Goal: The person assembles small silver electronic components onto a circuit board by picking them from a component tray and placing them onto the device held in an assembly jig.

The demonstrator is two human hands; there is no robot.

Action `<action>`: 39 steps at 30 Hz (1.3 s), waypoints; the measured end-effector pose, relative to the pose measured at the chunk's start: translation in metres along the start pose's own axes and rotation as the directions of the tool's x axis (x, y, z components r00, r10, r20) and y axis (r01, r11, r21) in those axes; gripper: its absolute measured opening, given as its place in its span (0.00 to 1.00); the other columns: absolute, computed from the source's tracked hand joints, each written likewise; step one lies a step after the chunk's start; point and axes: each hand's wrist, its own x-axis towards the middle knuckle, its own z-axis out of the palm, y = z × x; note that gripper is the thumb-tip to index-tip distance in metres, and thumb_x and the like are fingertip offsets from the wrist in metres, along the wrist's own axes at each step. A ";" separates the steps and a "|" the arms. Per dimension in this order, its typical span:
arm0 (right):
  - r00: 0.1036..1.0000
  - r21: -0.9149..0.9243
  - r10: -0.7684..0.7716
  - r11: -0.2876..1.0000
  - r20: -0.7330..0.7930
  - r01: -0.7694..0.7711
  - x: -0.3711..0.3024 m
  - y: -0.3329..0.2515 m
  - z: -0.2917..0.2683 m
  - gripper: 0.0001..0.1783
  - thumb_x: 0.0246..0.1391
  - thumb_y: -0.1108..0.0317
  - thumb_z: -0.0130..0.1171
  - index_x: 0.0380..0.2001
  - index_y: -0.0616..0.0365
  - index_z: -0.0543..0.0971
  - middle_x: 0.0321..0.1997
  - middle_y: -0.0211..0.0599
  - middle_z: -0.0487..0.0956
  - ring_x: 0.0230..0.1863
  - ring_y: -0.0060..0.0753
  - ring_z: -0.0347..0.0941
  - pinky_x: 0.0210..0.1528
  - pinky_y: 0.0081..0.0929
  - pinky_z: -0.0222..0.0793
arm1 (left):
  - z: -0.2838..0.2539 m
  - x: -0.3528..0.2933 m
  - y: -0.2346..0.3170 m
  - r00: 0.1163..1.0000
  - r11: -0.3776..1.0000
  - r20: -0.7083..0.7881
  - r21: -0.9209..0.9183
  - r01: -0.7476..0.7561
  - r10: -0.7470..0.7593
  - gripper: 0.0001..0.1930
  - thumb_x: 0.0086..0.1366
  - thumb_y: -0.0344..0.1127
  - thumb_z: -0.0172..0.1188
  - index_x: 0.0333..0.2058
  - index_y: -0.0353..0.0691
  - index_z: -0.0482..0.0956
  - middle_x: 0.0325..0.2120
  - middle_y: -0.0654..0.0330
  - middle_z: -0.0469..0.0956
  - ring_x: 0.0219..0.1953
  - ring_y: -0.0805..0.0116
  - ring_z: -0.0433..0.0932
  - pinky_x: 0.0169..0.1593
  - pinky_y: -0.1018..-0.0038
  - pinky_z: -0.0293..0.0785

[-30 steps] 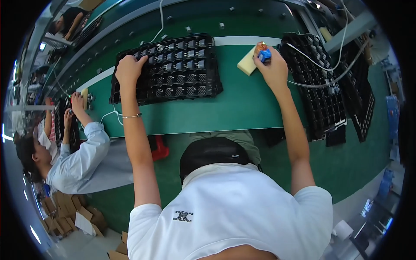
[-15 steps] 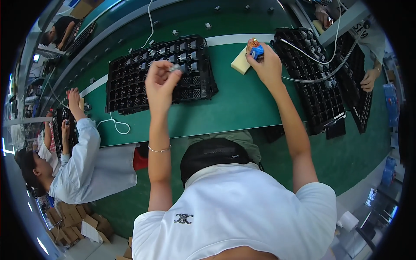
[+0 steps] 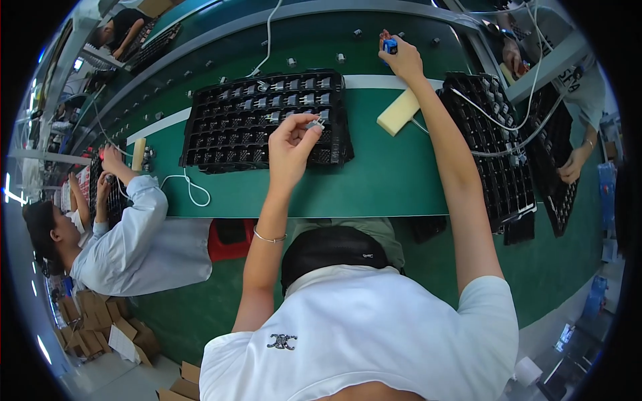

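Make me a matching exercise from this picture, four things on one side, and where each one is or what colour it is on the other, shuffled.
Things:
1. small grey part
2. small blue object
3. cream block
4. black compartment tray

Place or colour:
A. lying on the green bench between two black trays
B. pinched in the left hand, over the tray
C. held by the right hand, stretched toward the far grey strip
D. in front of the person, its far rows holding small grey parts

Pairs: 1-B, 2-C, 3-A, 4-D
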 end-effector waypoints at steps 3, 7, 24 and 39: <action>0.995 -0.024 -0.051 0.998 0.090 0.053 0.005 0.005 0.003 0.29 0.46 0.51 0.64 0.50 0.53 0.77 0.40 0.51 0.82 0.43 0.54 0.78 0.46 0.44 0.74 | 0.000 0.001 -0.003 0.999 0.999 -0.029 -0.022 -0.041 0.040 0.09 0.63 0.26 0.61 0.42 0.33 0.79 0.30 0.68 0.76 0.28 0.86 0.69 0.31 0.88 0.64; 0.986 -0.002 -0.126 0.992 0.113 0.127 0.010 0.006 -0.009 0.29 0.47 0.50 0.64 0.48 0.56 0.78 0.39 0.52 0.81 0.42 0.54 0.79 0.45 0.42 0.74 | 0.003 0.002 0.009 0.999 0.999 -0.034 -0.051 -0.004 0.002 0.08 0.64 0.27 0.60 0.42 0.34 0.79 0.29 0.69 0.76 0.28 0.86 0.70 0.29 0.87 0.65; 0.834 0.819 -0.112 0.295 0.541 -0.492 -0.139 -0.158 -0.128 0.19 0.53 0.64 0.62 0.45 0.65 0.76 0.31 0.30 0.79 0.22 0.11 0.70 0.16 0.10 0.61 | 0.024 -0.005 0.036 0.992 0.988 0.104 -0.144 -0.051 0.066 0.12 0.54 0.25 0.71 0.34 0.32 0.76 0.25 0.67 0.76 0.24 0.87 0.69 0.28 0.88 0.66; 0.690 0.705 -0.171 0.052 0.704 -0.707 -0.154 -0.134 -0.113 0.21 0.57 0.62 0.60 0.50 0.63 0.72 0.37 0.34 0.79 0.22 0.15 0.72 0.16 0.11 0.64 | 0.019 0.004 0.014 0.964 1.000 0.266 0.026 0.003 -0.010 0.15 0.53 0.28 0.71 0.36 0.37 0.74 0.29 0.68 0.76 0.29 0.85 0.71 0.32 0.86 0.67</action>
